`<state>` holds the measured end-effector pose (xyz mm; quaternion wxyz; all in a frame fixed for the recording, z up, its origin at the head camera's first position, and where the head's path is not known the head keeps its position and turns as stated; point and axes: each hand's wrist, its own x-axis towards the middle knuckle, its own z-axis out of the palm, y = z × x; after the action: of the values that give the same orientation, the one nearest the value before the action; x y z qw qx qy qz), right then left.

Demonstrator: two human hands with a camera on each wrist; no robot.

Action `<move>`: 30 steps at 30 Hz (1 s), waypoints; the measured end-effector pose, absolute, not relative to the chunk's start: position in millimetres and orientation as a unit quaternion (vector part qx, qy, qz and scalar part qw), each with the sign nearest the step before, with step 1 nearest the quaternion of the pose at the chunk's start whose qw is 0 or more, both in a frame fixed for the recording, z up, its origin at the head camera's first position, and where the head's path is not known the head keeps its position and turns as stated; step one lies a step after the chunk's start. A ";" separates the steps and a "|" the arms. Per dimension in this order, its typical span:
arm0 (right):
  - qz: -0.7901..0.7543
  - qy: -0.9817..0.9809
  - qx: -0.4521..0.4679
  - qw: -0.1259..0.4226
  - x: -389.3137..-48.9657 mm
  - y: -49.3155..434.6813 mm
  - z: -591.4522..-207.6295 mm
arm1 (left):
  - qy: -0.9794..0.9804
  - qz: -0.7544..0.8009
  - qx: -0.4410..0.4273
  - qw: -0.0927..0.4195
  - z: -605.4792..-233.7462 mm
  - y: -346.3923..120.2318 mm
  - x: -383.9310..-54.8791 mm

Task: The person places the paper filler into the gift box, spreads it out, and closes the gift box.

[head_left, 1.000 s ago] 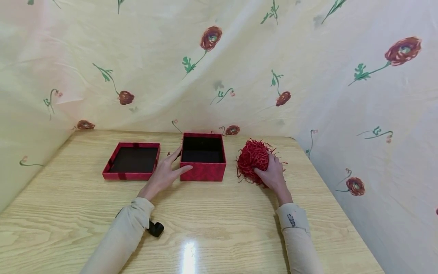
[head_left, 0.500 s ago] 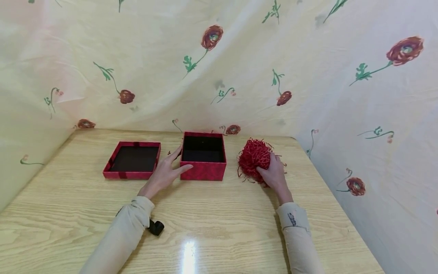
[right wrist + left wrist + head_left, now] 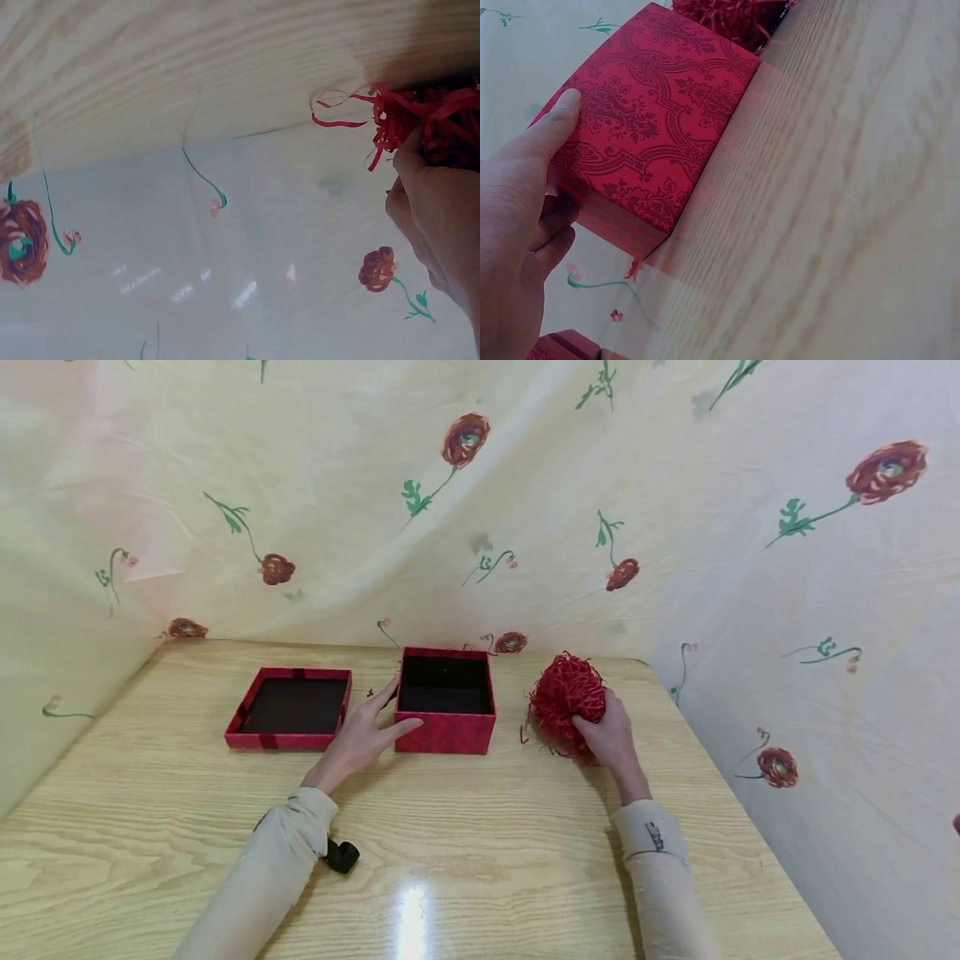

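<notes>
In the middle of the table stands an open red patterned gift box (image 3: 444,735) with a dark inside. My left hand (image 3: 356,735) holds its near left corner, thumb on the front face and fingers along the left side. The left wrist view shows that thumb lying against the box (image 3: 660,112). To the right of the box, my right hand (image 3: 609,735) grips a bundle of red shredded paper (image 3: 564,693). In the right wrist view, strands of the shredded paper (image 3: 450,112) hang out past the thumb; the far fingers are partly hidden.
Left of the box lies the red box lid (image 3: 296,708), its dark inner side up. A small black object (image 3: 342,858) is beside my left sleeve on the wooden table (image 3: 487,860). A flowered cloth (image 3: 337,485) hangs behind the table and along its sides.
The right hand has tightened around the shredded paper and lifted the bundle slightly, moving a little right, with a few strands trailing below. The left hand and the box have stayed in place.
</notes>
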<state>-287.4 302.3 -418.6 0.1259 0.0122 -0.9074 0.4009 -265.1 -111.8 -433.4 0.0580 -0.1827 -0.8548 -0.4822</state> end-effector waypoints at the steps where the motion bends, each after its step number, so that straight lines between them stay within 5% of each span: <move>1: 0.404 -0.906 0.010 0.125 -287.0 302.7 -416.8 | -0.855 -0.482 -0.183 0.059 -433.3 -112.0 -264.9; 30: 0.508 -0.843 0.037 0.171 -280.4 293.4 -385.9 | -0.852 -0.486 -0.185 0.058 -433.3 -111.7 -265.3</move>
<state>-280.4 293.4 -385.9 0.1712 0.0368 -0.8432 0.5084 -265.3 -111.7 -433.3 0.0578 -0.1845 -0.8525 -0.4857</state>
